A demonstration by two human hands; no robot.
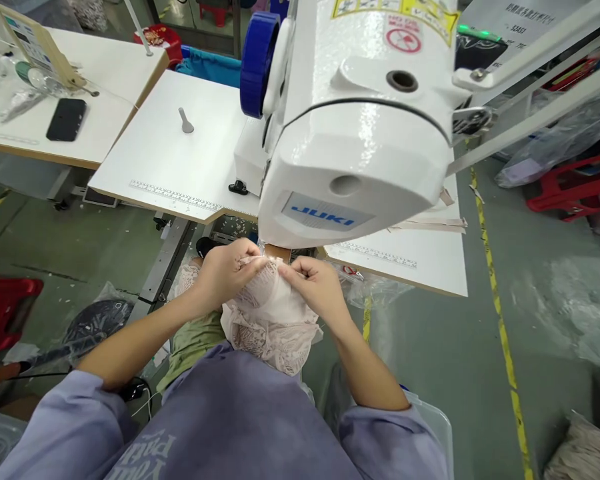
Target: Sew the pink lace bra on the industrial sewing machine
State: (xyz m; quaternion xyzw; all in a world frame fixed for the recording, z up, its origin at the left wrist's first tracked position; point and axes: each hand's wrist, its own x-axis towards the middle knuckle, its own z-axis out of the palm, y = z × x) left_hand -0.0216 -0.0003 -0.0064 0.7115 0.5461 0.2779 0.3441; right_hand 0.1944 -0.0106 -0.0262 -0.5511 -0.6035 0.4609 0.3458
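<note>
A pale pink lace garment hangs from under the head of a white JUKI sewing machine down onto my lap. My left hand is closed, pinching the garment's top edge just below the machine head. Facing it, my right hand is closed too, gripping the same edge of lace. The two hands nearly touch at the fabric. The needle area is hidden behind the machine head.
The white sewing table carries a printed ruler strip and a small grey tool. A second table at the left holds a black phone. Red stools stand on the floor, plastic bags lie at the right, beside a yellow floor line.
</note>
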